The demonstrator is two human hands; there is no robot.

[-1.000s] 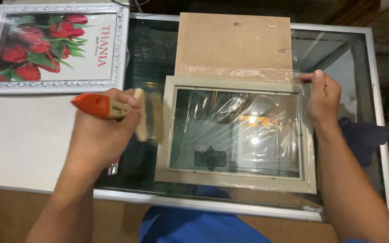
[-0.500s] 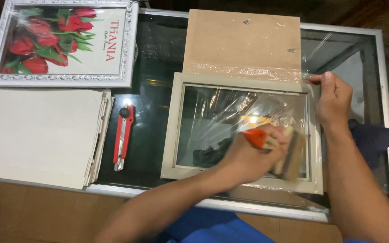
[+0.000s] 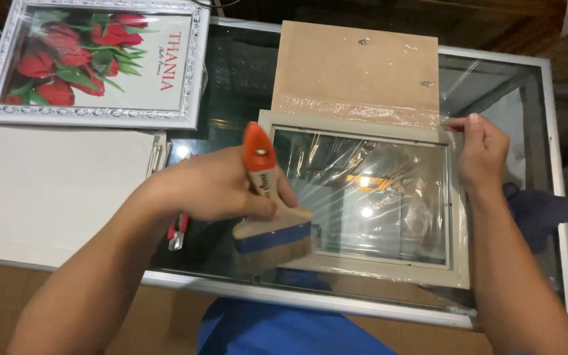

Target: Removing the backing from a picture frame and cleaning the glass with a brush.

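My left hand (image 3: 215, 187) grips a wide paintbrush (image 3: 267, 204) with an orange-tipped wooden handle and a blue band. Its bristles rest at the lower left corner of a beige picture frame (image 3: 363, 273) lying flat on the glass table. Clear plastic film (image 3: 376, 190) covers the frame's glass pane. My right hand (image 3: 481, 151) presses on the frame's upper right corner, fingers on the film's edge. A brown backing board (image 3: 356, 66) lies just beyond the frame, its near edge under the film.
A silver-framed picture of red tulips (image 3: 96, 62) lies at the far left. A white board (image 3: 54, 187) sits below it. A red utility knife (image 3: 177, 231) peeks out under my left wrist. The glass table (image 3: 553, 217) has a metal rim.
My left hand swept the brush from the frame's left edge across to its right part, then back to the lower left corner. My right hand stayed on the upper right corner.
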